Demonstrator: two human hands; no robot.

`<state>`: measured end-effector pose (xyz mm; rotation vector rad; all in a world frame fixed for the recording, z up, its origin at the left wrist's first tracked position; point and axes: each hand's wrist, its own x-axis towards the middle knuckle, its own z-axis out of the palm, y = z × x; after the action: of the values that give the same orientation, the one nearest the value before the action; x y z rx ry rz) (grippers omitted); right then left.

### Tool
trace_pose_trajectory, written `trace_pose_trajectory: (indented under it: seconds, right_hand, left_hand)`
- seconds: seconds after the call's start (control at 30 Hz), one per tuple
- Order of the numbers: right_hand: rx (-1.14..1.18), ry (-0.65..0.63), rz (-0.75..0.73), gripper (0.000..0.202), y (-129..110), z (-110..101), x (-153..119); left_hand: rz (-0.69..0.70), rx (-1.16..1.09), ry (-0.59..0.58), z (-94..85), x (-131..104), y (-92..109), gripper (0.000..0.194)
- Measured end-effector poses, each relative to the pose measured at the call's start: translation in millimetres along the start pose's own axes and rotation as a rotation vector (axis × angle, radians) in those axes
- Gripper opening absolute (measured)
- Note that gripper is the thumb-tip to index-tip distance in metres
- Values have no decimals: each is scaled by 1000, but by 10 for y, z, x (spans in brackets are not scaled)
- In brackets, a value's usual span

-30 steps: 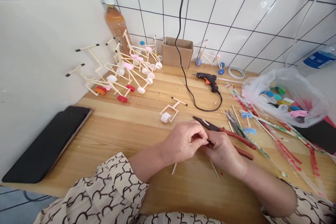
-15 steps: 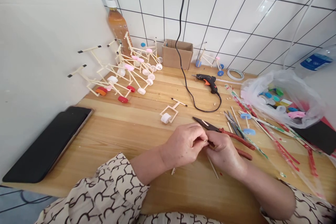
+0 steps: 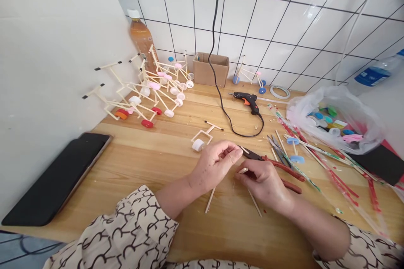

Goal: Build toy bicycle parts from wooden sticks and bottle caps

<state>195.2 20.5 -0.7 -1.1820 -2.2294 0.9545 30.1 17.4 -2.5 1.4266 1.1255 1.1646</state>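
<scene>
My right hand (image 3: pixel 263 183) is closed on a short thin wooden stick (image 3: pixel 243 171), whose pale end pokes out between thumb and fingers. Just to its left, my left hand (image 3: pixel 219 164) is pinched; anything between its fingertips is too small to make out. The hands are slightly apart. A wooden stick (image 3: pixel 210 200) shows below my left hand, and another stick (image 3: pixel 255 204) below my right, both partly hidden. Behind the hands lie red-handled pliers (image 3: pixel 274 164). A small stick frame with a white bottle-cap wheel (image 3: pixel 198 145) lies beyond my left hand.
Stick models with cap wheels (image 3: pixel 147 123) stand at the back left by a drink bottle (image 3: pixel 143 40). A cardboard box (image 3: pixel 210 71), glue gun (image 3: pixel 248 100), scissors (image 3: pixel 279 151) and a plastic bag of caps (image 3: pixel 372 113) are around. A black phone (image 3: pixel 53 176) lies left.
My hands, touching before, have come apart; the left has lifted up and left. The stick end in my right hand now shows. The whole view has shifted slightly.
</scene>
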Motion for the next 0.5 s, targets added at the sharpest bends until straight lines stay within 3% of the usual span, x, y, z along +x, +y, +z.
trace_pose_trajectory:
  seconds: [0.23, 0.37, 0.5]
  right_hand:
    - [700, 8, 361, 21, -20, -204, 82]
    - [854, 39, 470, 24, 7, -223, 86]
    - [895, 52, 500, 25, 4, -190, 100]
  left_hand:
    - [-241, -121, -162, 23, 25, -1, 30]
    - [-347, -241, -284, 45, -3, 12, 37]
    - [-406, -279, -305, 54, -26, 14, 29]
